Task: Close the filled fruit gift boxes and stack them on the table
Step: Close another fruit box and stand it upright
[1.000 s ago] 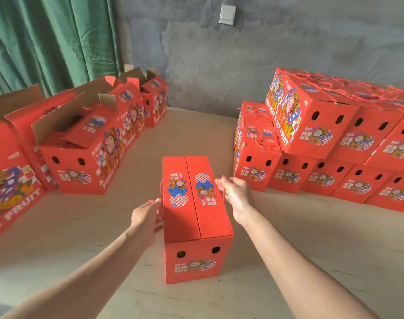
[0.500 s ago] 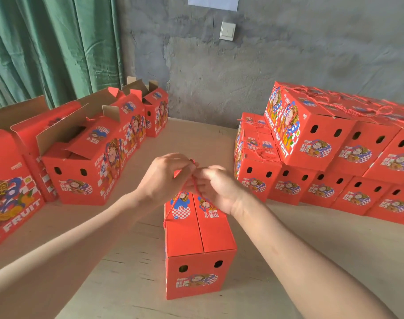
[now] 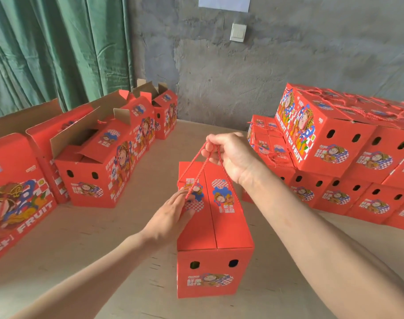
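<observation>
The hands are parting since half a second ago: the right hand is rising with the cords, while the left hand is dropping onto the box. The table is carrying everything. The stack of closed boxes at right is running off the frame edge, and the open boxes at left are being cut off too, their insides lying in shadow. The box is standing mid-table between the two groups. It is red, with both top flaps shut along a centre seam and two oval holes in its near end. The right hand is pinching the cords above it. The left is lying flat, fingers straight, on the left flap — where the cords are meeting the lid is hard to make out.
</observation>
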Available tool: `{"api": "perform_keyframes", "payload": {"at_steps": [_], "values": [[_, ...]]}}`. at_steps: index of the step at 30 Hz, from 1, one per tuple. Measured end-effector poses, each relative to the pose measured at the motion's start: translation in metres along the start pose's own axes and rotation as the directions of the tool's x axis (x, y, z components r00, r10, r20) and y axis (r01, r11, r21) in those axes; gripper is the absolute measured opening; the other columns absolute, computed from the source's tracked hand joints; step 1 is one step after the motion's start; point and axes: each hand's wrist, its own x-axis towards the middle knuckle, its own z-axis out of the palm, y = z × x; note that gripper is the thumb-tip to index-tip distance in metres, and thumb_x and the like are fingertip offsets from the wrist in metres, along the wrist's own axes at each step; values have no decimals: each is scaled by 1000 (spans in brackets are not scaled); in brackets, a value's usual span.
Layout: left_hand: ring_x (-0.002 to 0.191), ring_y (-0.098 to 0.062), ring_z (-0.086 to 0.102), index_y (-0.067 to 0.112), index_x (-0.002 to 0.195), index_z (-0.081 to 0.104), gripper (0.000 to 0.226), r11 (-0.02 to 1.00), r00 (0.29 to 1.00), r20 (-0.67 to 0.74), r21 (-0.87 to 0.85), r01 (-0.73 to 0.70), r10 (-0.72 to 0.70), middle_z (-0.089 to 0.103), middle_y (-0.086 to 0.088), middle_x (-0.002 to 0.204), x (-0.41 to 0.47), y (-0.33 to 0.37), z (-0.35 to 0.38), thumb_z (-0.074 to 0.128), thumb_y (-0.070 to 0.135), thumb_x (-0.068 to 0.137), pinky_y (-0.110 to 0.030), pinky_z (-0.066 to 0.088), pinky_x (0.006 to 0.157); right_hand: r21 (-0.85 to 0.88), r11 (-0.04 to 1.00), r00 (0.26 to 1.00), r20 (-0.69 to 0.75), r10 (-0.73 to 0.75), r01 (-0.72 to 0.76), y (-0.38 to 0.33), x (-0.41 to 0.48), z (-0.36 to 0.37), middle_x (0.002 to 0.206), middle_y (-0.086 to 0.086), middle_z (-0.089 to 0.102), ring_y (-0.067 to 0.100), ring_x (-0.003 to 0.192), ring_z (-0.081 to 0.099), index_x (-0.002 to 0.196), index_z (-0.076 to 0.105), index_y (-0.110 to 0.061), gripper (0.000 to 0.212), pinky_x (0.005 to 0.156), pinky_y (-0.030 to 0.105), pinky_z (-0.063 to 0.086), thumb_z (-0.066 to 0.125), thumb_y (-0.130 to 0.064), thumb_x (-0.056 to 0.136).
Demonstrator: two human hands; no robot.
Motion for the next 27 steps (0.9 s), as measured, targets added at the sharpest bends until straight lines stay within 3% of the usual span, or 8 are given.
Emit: {"api": "perform_keyframes", "payload": {"at_steps": [8,11,13,16,19,21,24,27], "values": [[143,-16,23,7,143,32,51,987,985,170,155,-41,14,24,-4,155,43,-25,14,42,32,99,-28,17,114,-94,995,995,-96,-33,24,13,21,-10,66,4,65,14,63,58,69,56,-11,22,60,22,38,50,-4,89],[146,-15,3,20,149,19,55,987,976,185,134,87,-111,13,10,157,51,-32,31,36,38,100,-35,7,116,-125,992,977,-210,-22,-4,28,29,-15,90,17,69,17,74,57,67,55,-15,22,61,13,42,56,-1,85],[146,-19,5,21,149,18,58,984,978,114,54,171,-176,15,5,157,55,-34,37,41,37,98,-36,10,116,-166,986,969,-245,-32,-9,37,33,-16,101,23,68,20,83,57,71,56,-14,18,77,22,42,60,-1,83],[143,-21,18,13,149,14,72,989,992,49,-81,122,-118,23,-4,153,49,-38,41,55,28,92,-31,18,115,-187,978,987,-146,60,-88,44,34,-16,65,11,67,19,59,61,81,57,-8,10,65,23,47,57,-2,89],[137,-18,29,27,150,10,76,963,996,82,-269,-6,29,29,-1,149,38,-38,38,55,13,91,-29,28,110,-392,865,950,-127,286,-313,41,29,-13,38,-3,48,14,40,50,85,65,-1,16,44,21,33,55,-12,93],[135,-19,32,34,147,18,67,962,992,91,-267,-61,88,33,-2,146,36,-39,39,50,10,93,-31,30,110,-455,814,933,-183,311,-361,31,30,-8,34,-6,41,12,38,45,76,65,-6,22,41,19,30,54,-15,93],[141,-16,25,29,146,26,59,951,994,79,-307,-41,69,29,-1,151,35,-42,37,51,14,94,-29,27,112,-348,872,908,-360,215,-344,14,45,-4,35,-5,40,12,41,45,66,57,-8,27,42,19,34,54,-12,92],[145,-7,-4,34,148,-4,90,881,967,191,-470,-60,168,1,13,156,32,-47,30,62,36,87,-34,15,118,-270,900,883,-421,209,-342,1,57,3,37,-5,40,12,37,46,65,55,-9,24,46,22,35,53,-7,89]]}}
